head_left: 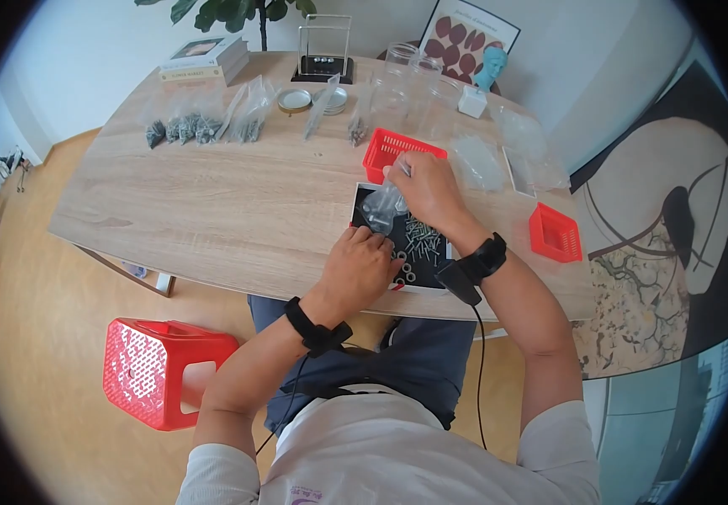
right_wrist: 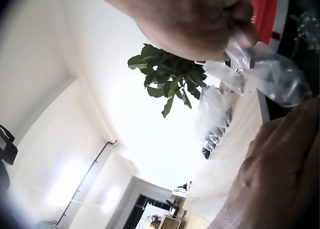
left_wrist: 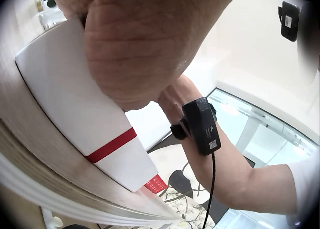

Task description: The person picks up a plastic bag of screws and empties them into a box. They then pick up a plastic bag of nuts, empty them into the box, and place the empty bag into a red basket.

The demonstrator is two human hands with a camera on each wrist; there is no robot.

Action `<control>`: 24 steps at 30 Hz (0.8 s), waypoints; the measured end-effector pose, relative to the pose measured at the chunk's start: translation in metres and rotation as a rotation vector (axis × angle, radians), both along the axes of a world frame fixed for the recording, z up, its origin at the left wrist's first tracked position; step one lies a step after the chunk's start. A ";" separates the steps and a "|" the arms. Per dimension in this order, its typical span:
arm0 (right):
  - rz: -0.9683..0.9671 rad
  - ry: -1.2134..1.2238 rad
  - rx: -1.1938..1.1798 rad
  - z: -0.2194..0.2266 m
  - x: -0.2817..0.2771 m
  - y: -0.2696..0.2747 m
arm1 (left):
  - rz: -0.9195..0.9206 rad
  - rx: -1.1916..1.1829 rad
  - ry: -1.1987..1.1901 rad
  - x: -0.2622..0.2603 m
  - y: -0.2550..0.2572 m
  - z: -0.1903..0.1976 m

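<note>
A white box [left_wrist: 55, 84] with a dark inside and a red band lies at the table's near edge. My right hand [head_left: 431, 194] pinches the top of a clear plastic bag [right_wrist: 280, 79], which hangs over the box's far left part with small grey pieces in it. My left hand [head_left: 355, 268] reaches over the box's left wall, its fingers close by the bag's bottom; the fingertips are hidden and I cannot tell what they hold. Loose screws [head_left: 423, 241] lie in the box to the right, and metal rings [head_left: 407, 271] lie nearer me.
Red baskets stand behind the box [head_left: 374, 160] and at the right [head_left: 555, 233]. Along the back are filled bags [head_left: 187, 126], metal lids [head_left: 295, 101], glass jars [head_left: 402, 59] and books [head_left: 204, 57]. Flat clear bags [head_left: 477, 162] lie right. A red stool [head_left: 141, 370] is on the floor.
</note>
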State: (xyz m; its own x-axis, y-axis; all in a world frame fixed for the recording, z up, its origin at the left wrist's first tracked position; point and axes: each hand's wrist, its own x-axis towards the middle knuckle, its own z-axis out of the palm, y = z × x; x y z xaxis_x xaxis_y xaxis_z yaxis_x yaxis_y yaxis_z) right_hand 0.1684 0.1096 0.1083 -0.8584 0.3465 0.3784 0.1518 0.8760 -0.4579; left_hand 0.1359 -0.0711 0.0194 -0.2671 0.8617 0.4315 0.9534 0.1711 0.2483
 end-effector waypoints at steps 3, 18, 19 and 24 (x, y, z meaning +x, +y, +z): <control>-0.002 -0.010 -0.002 0.015 -0.001 -0.009 | 0.011 -0.013 -0.007 0.003 -0.002 0.002; 0.045 0.193 0.040 0.040 0.003 -0.010 | -0.071 0.026 -0.067 -0.028 -0.023 0.030; 0.039 0.195 0.045 0.041 0.005 -0.009 | -0.022 0.038 -0.103 -0.033 -0.027 0.034; -0.001 0.183 0.040 0.051 0.017 -0.005 | 0.088 0.191 -0.218 -0.050 -0.031 0.048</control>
